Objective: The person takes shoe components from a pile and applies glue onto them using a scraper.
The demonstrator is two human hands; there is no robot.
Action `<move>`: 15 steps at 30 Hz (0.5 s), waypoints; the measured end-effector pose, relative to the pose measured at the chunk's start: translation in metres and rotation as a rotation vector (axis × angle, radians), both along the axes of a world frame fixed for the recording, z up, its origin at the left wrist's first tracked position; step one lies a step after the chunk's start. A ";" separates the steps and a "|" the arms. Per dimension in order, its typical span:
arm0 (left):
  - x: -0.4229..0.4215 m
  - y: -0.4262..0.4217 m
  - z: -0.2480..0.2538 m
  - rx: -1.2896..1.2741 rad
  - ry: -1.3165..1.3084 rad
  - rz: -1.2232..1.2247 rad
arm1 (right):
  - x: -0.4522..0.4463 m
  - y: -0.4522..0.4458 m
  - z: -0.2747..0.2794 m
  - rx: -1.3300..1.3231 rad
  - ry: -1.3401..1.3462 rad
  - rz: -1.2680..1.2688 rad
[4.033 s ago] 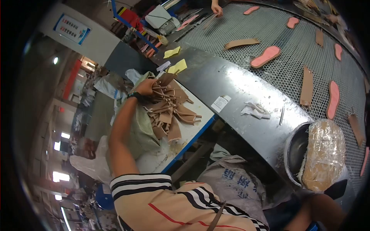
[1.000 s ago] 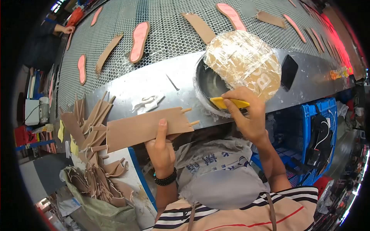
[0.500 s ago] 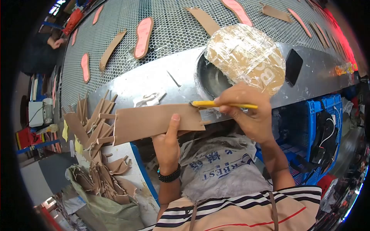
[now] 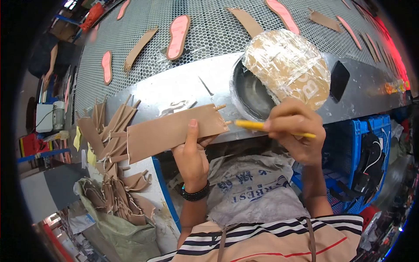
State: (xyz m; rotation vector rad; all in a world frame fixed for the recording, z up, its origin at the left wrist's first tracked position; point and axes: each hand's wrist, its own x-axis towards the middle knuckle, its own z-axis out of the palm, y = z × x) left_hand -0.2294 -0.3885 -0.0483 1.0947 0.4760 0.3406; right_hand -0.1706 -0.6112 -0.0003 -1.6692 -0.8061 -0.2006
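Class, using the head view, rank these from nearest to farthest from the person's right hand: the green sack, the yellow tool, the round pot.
1. Yellow tool: gripped in the right hand.
2. Round pot: just beyond the hand, towards its left, partly covered.
3. Green sack: far to the left.

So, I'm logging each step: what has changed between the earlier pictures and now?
The left hand, earlier at the heap of brown pieces, now holds up one flat piece. The right hand has moved the yellow tool from the pot rim, leftward and nearer the body, to beside that piece's end. The wrapped cardboard stays partly over the pot.
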 end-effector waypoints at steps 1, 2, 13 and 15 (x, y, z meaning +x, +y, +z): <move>0.001 -0.003 0.003 0.001 -0.014 0.021 | -0.002 0.008 -0.007 0.147 0.015 -0.043; 0.001 -0.005 0.005 -0.016 -0.016 0.019 | -0.003 0.016 -0.013 0.163 0.018 -0.008; -0.006 -0.006 0.010 -0.067 -0.017 -0.061 | -0.001 0.044 -0.023 0.354 0.145 -0.044; -0.006 -0.006 0.011 -0.055 -0.021 -0.065 | 0.010 0.041 -0.027 0.237 0.070 -0.133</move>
